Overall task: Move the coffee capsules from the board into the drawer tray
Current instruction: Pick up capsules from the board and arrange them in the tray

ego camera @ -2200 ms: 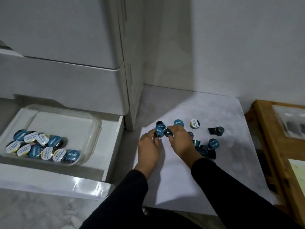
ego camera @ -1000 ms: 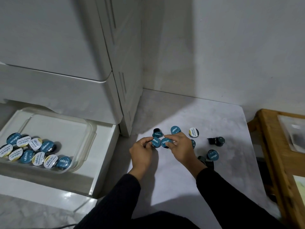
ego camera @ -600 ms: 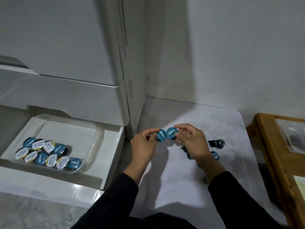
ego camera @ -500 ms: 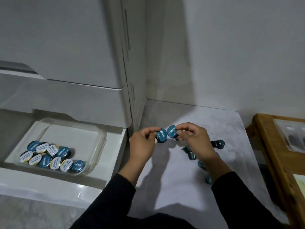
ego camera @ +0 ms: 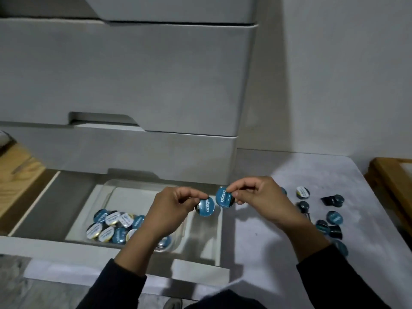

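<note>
My left hand (ego camera: 171, 210) pinches a teal-lidded coffee capsule (ego camera: 206, 207) in the air over the right edge of the clear plastic tray (ego camera: 107, 188) in the open bottom drawer. My right hand (ego camera: 260, 197) pinches a second teal capsule (ego camera: 225, 198) just right of the first, above the drawer's right wall. Several teal and white-lidded capsules (ego camera: 113, 224) lie in the tray's near half. More loose capsules (ego camera: 332, 216) lie scattered on the white board (ego camera: 263, 230) at the right.
The white drawer unit (ego camera: 133, 85) rises behind the open drawer (ego camera: 44, 246). A wooden tray (ego camera: 392, 181) sits at the right of the board, and a wooden surface (ego camera: 20, 175) at the far left. A grey wall stands behind the board.
Both hands lifted a capsule each off the board and carried them left, from above the board to the tray's right edge. My view swung left toward the drawer.
</note>
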Tool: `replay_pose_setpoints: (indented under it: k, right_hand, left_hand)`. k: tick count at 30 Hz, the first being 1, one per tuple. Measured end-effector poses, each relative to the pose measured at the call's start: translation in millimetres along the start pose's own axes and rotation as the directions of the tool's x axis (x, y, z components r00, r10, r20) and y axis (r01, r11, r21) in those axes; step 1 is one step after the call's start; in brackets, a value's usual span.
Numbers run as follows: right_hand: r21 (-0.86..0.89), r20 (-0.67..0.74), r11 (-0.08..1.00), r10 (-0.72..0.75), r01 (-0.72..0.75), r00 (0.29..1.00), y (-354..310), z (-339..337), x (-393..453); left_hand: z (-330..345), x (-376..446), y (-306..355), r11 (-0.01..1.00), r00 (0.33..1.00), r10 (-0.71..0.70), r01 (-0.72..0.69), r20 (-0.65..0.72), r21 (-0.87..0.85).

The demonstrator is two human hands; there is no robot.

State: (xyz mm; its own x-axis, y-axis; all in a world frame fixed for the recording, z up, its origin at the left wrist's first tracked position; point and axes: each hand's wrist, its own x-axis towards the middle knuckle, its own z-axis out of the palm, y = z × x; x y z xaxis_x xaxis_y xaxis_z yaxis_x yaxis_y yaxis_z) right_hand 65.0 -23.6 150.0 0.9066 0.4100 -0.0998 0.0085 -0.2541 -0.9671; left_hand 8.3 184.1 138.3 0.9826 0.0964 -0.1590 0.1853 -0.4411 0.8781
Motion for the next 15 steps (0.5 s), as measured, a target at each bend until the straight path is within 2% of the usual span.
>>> replay_pose_setpoints:
  k: [3, 7, 10, 15]
  right_hand:
    - [-0.036, 0.065, 0.998, 0.047, -0.044, 0.997, -4.0, 49.6, 13.2]
    - [-0.173, 0.084, 0.981, 0.108, -0.093, 0.991, 0.8, 106.8, 35.8]
    - [-0.243, 0.046, 0.959, 0.161, -0.145, 0.986, 9.6, 135.6, 53.1]
    - [-0.403, -0.015, 0.894, 0.208, -0.196, 0.978, 21.0, 157.3, 66.8]
  left_hand:
    - [-48.3, 3.3, -28.1, 0.994, 0.999, -0.018, 0.015, 0.03, 0.106]
    - [-91.3, 20.5, -63.2, 0.984, 0.995, -0.025, 0.007, 0.099, 0.179]
    - [-106.0, 38.1, -83.4, 0.982, 0.979, -0.029, -0.009, 0.2, 0.189]
    - [-105.5, 61.5, -110.7, 0.952, 0.933, -0.038, -0.075, 0.358, 0.296]
